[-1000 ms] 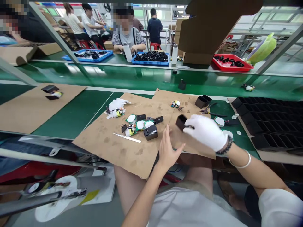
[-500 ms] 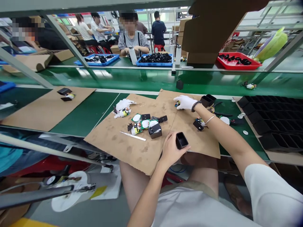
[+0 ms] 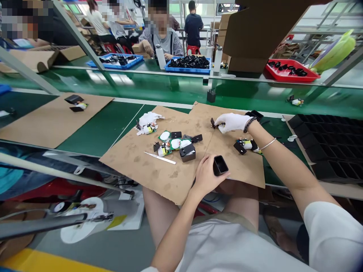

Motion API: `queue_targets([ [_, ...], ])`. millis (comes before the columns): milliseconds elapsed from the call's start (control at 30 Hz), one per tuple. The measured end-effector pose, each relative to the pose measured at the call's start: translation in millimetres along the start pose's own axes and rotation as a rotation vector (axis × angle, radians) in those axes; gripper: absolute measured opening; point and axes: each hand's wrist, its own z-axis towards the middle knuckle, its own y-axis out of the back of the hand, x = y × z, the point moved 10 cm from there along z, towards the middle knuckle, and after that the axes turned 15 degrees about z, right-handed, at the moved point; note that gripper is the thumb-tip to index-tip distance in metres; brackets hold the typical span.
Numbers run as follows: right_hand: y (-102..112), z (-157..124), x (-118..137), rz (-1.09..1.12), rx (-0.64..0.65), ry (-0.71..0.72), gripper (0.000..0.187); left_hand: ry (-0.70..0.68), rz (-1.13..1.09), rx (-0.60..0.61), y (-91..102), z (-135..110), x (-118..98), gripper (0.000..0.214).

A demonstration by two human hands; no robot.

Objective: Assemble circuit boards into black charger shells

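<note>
My left hand (image 3: 208,175) is bare and closed around a small black open plastic housing (image 3: 220,165) at the near edge of a brown cardboard sheet (image 3: 159,170). My right hand (image 3: 231,121), in a white glove, reaches over the far part of the cardboard and pinches a small circuit-board part with black prongs (image 3: 214,124). Another small board with black pieces (image 3: 245,145) lies just under my right forearm. A cluster of green boards, white discs and black housings (image 3: 177,145) sits left of my hands.
A thin white blade (image 3: 159,158) lies on the cardboard. Black compartment trays (image 3: 329,143) stand at the right. A green conveyor belt (image 3: 170,90) runs beyond, with blue (image 3: 187,68) and red (image 3: 289,73) bins and seated workers behind. Another cardboard sheet (image 3: 42,121) lies left.
My right hand passed the black housing to my left hand, reached to the far cardboard, took up the small board part and drew it slightly back. My left hand closed on the housing.
</note>
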Motion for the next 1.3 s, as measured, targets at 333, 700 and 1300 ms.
queue_targets([
  [333, -18, -13, -8, -0.008, 0.017, 0.044, 0.048, -0.012, 0.016, -0.022, 2.3, 0, -3, 0.053],
  [700, -27, -5, -12, 0.021, 0.064, 0.053, 0.036, 0.0, 0.011, -0.021, 1.3, -3, -2, 0.053],
  [1300, -27, -7, -3, -0.056, 0.097, 0.104, 0.027, -0.004, 0.027, -0.024, 2.2, -4, -2, 0.054],
])
